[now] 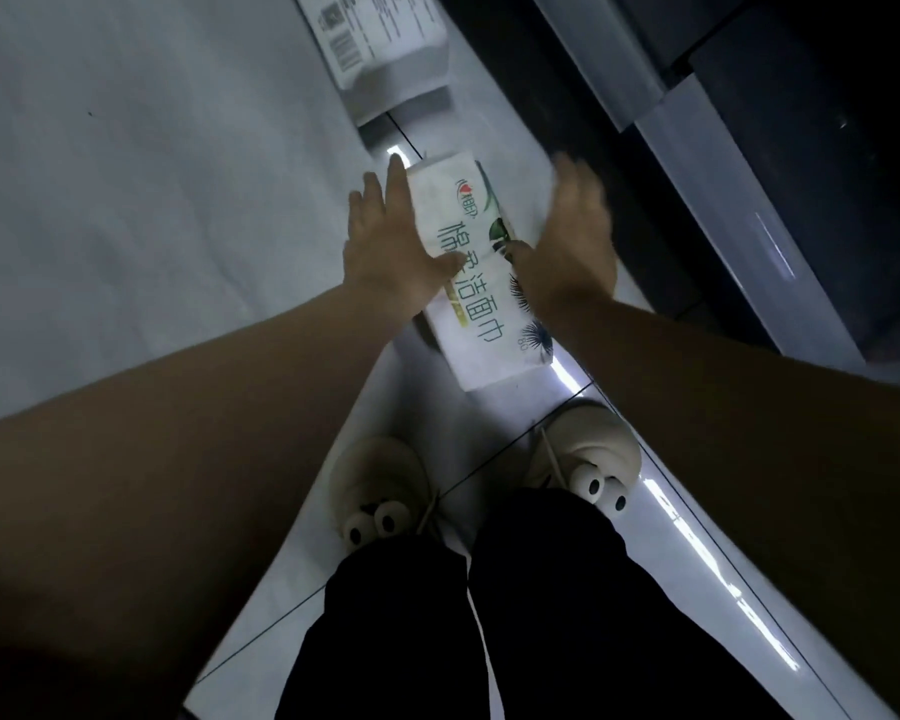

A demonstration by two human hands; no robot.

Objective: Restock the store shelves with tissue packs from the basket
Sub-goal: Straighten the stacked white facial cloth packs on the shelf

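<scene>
The tissue pack [481, 283] is long and white, with big dark letters and green leaves on top. It is held between two hands, up over the shiny tiled floor [494, 433], just in front of the person's feet.

The left hand [391, 241] holds the pack's left side. Its fingers lie straight along the edge and its thumb [445, 263] presses on the top. The right hand [567, 241] holds the right side. Its thumb sits on the top too, near the leaves. This hand is blurry, so I cannot tell how its fingers lie. Both arms are bare and reach out from the bottom of the view.

Below the pack are two cream shoes with round toy eyes, a left shoe [380, 491] and a right shoe [588, 459]. Black trousers [411, 615] come down to them.

At the top lies another white pack [375, 39] with a barcode on it. It sits at the edge of a big pale surface [152, 200] that fills the left side. On the right is a dark shelf unit [749, 122] with grey edges. Bright lines of light shine on the floor.
</scene>
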